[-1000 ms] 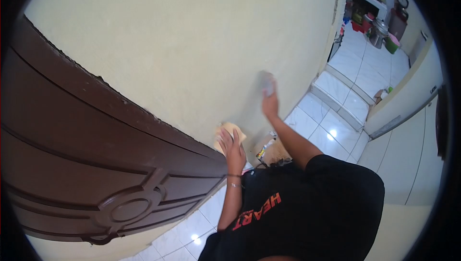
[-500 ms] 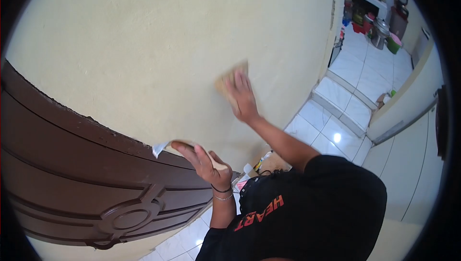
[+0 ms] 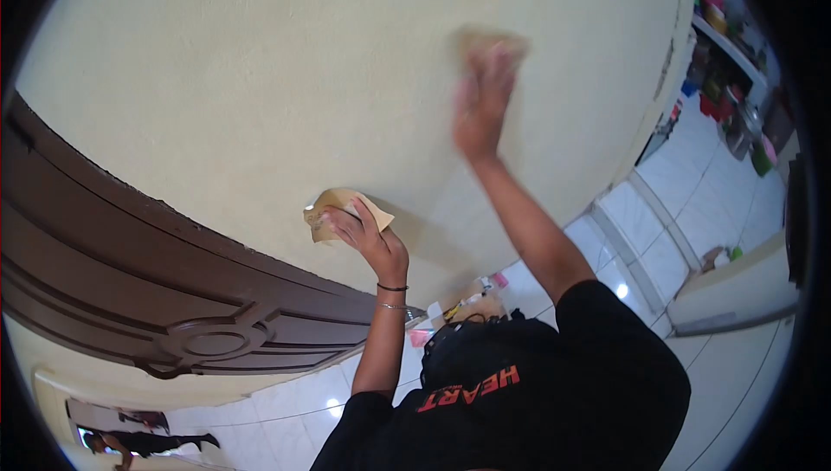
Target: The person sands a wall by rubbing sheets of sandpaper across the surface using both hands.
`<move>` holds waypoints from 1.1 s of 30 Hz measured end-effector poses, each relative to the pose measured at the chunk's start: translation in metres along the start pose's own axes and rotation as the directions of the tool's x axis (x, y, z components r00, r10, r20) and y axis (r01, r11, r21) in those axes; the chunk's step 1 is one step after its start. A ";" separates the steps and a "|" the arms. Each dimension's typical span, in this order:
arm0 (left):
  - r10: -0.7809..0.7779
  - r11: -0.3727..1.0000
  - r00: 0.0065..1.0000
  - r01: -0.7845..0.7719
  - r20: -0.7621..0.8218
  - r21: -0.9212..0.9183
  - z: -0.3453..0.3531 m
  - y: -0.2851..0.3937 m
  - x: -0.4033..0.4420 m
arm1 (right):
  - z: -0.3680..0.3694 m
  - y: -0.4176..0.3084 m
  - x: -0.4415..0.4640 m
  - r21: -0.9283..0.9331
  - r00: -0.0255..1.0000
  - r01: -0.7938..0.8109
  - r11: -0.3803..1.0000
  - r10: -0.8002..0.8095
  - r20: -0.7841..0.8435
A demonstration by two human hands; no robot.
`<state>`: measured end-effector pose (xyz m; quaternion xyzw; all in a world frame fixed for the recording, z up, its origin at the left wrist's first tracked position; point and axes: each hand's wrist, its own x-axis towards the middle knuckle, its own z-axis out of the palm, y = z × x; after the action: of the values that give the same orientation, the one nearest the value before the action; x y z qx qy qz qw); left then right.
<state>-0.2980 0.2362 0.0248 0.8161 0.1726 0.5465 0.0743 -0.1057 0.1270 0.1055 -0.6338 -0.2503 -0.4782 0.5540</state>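
My left hand (image 3: 368, 241) holds a curled tan sheet of sandpaper (image 3: 348, 202) by thumb and fingers, close to the wall (image 3: 260, 81). Faint dark marks show on that sheet. A dark band and a silver bracelet circle the left wrist. Higher up and to the right, my right hand (image 3: 485, 107) lies against the cream wall with a second tan sandpaper piece (image 3: 511, 41) under its fingers. Motion smears this hand and its sheet, so the exact finger grip is hard to make out.
A brown panelled door (image 3: 208, 315) stands at the left. Below the wall sits a cardboard box (image 3: 480, 305) with small items. White tiled steps (image 3: 645, 220) lead to a room with pots (image 3: 744, 125). Another person (image 3: 138, 443) shows at the lower left.
My right hand has moved up along the wall with its sandpaper. The left hand has risen with its sheet, which now faces me more. The view has shifted, bringing another person into sight.
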 end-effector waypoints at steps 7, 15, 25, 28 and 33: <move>0.142 0.976 0.929 -0.074 -0.342 0.204 -0.063 0.007 0.123 | -0.032 0.088 -0.128 0.050 0.920 0.098 0.994 -0.110 0.375; 0.127 0.961 0.992 -0.128 0.022 0.244 -0.003 0.008 0.039 | -0.025 0.055 0.025 -0.058 0.999 0.029 0.998 -0.027 0.032; 0.165 0.968 0.956 -0.110 -0.243 0.226 -0.058 -0.001 0.126 | -0.017 0.036 0.006 0.005 0.994 -0.109 0.994 0.109 0.029; 0.121 0.967 0.989 -0.100 -0.080 0.233 -0.028 -0.010 0.056 | -0.007 -0.003 0.035 0.095 0.979 -0.188 0.978 0.194 -0.064; 0.163 0.966 0.964 -0.113 -0.211 0.234 -0.049 -0.010 0.102 | 0.000 -0.041 -0.086 0.002 0.907 0.149 0.989 -0.138 0.399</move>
<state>-0.3099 0.2795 0.1291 0.7611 0.1817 0.6180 -0.0752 -0.1761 0.1557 0.0484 -0.7054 -0.3968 -0.3825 0.4458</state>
